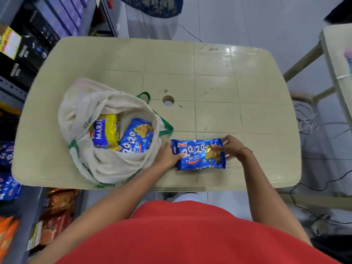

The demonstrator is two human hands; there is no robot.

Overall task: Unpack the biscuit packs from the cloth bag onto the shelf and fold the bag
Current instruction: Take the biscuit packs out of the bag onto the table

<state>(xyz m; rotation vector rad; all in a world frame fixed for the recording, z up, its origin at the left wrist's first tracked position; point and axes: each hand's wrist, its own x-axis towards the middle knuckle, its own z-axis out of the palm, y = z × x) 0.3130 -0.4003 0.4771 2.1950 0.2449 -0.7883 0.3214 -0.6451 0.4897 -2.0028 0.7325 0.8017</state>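
Observation:
A cream cloth bag (91, 103) with green handles lies open on the left of the beige plastic table (219, 77). Inside it I see a yellow and blue Marie pack (104, 131) and a blue 20-20 butter cookie pack (136, 136). A second blue 20-20 pack (198, 155) lies flat on the table near the front edge. My left hand (167, 156) grips its left end, thumb on top. My right hand (229, 146) pinches its right end, with a thin bangle on that wrist.
Shelves on the left hold dark boxes (28, 52) at the back and blue (7, 185) and orange snack packs (57, 206) lower down. Another person stands beyond the table's far edge. A second table (337, 60) and loose cables (308, 122) lie to the right.

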